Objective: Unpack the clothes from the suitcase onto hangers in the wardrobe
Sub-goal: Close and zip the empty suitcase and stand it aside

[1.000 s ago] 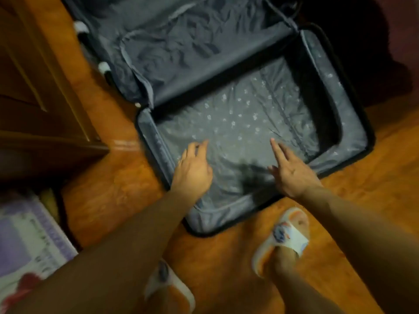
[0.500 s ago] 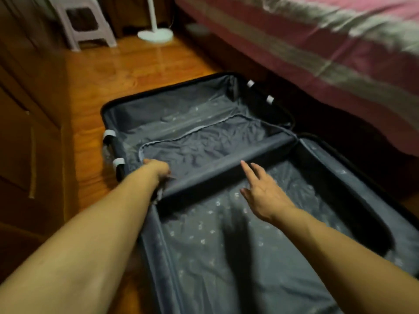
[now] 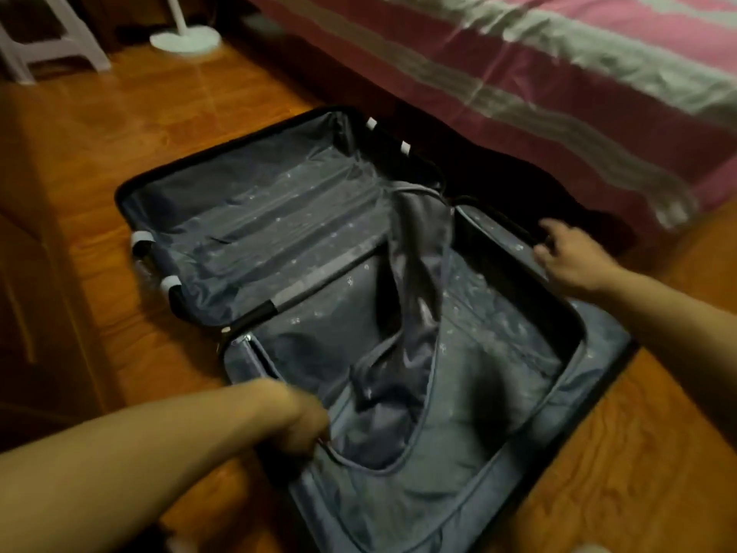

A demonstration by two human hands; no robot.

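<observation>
Head view: open suitcase on the floor, divider flap pulled across

Head camera looks down on a dark suitcase (image 3: pixel 606 349) lying open on the wooden floor (image 3: pixel 167 113), beside a bed (image 3: pixel 558 85) with a pink and pale striped cover. Both halves show grey lining; no clothes can be seen in either half.

The left hand (image 3: pixel 303 421) is at the near edge of the closer half, its fingers curled round the piped edge of a grey divider flap (image 3: pixel 418 313), which stretches diagonally from the middle hinge to that hand. The right hand (image 3: pixel 570 257) rests on the far rim of the same half, fingers bent over the edge; motion blur keeps me from telling whether they actually grip it.

At top left stand a white plastic stool (image 3: pixel 52 45) and a round white fan base (image 3: pixel 185 37).
</observation>
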